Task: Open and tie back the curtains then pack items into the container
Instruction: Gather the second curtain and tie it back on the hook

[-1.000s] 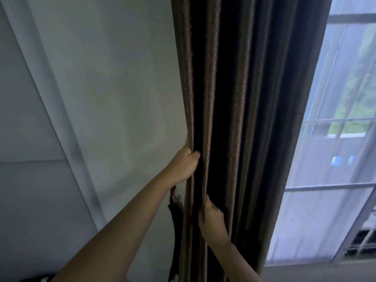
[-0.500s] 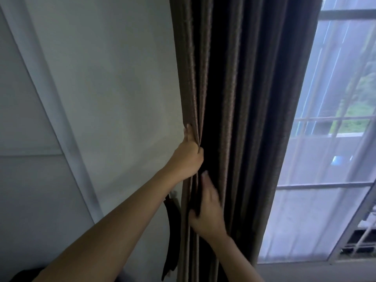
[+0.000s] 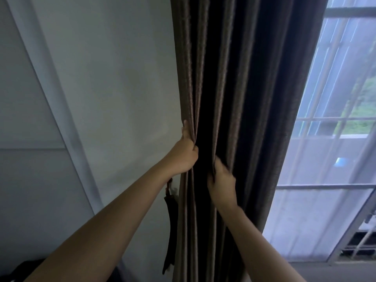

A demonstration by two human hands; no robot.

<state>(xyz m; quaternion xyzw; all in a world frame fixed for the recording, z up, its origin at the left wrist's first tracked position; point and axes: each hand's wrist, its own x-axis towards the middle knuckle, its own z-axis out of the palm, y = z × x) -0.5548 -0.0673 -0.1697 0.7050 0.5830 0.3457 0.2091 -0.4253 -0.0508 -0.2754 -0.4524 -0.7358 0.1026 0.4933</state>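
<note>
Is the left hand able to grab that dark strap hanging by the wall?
Probably yes. The strap hangs just below the left hand, with nothing between them, but that hand grips the curtain edge and must let go first.

The curtain [image 3: 234, 88] runs out of frame at twelve and six o'clock, and the blurred right hand [image 3: 222, 181] (like the left hand [image 3: 183, 155]) buries its fingertips in folds.

A pale wall [image 3: 122, 78] stands just left of the gathered brown curtain [image 3: 234, 78]; a dark strap [image 3: 170, 220] hangs against that wall, just beside the curtain's left edge, topped by a small reddish loop.
</note>
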